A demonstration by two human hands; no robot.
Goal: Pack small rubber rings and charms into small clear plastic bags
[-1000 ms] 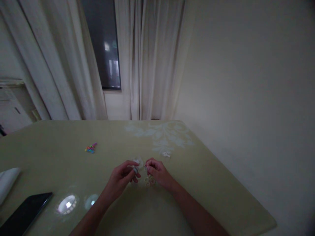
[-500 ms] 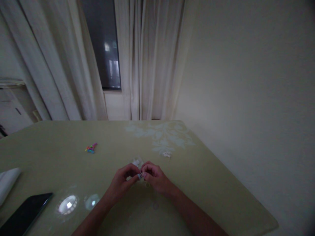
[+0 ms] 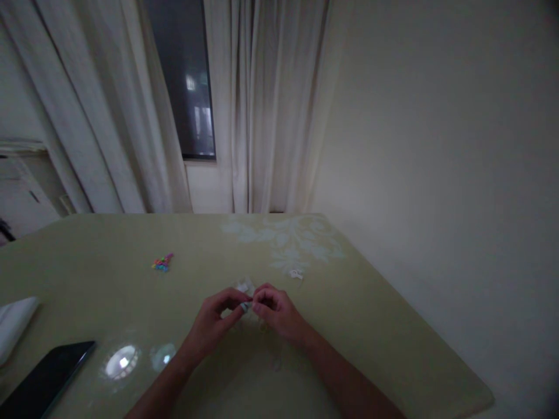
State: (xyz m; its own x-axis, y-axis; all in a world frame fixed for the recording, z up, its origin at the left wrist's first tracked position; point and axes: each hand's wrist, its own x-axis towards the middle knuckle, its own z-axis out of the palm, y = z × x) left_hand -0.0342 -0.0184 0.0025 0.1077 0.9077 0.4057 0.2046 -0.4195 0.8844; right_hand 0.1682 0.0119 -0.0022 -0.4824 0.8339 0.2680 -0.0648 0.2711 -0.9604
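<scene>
Above the middle of the table, my left hand [image 3: 217, 314] pinches a small pale, light-blue piece [image 3: 246, 305] between thumb and forefinger. My right hand [image 3: 277, 314] meets it from the right, its thumb and fingertips pressed together at the piece's edge; whether it grips the same piece or another tiny one cannot be made out. Just behind the fingertips lies a small clear plastic bag [image 3: 245, 285] with something white on it. A thin yellowish ring-like bit [image 3: 262, 327] shows dimly below my right fingers.
Several small bright-coloured pieces [image 3: 163, 262] lie in a heap at the back left. A small white item [image 3: 296, 274] rests behind my right hand. A black phone or tablet [image 3: 46, 378] and a white object [image 3: 16, 326] are at the left on the glossy table [image 3: 375, 337].
Both hands have risen slightly, still fingertip to fingertip. The pale piece in my left fingers has turned a little and shows more of its surface.
</scene>
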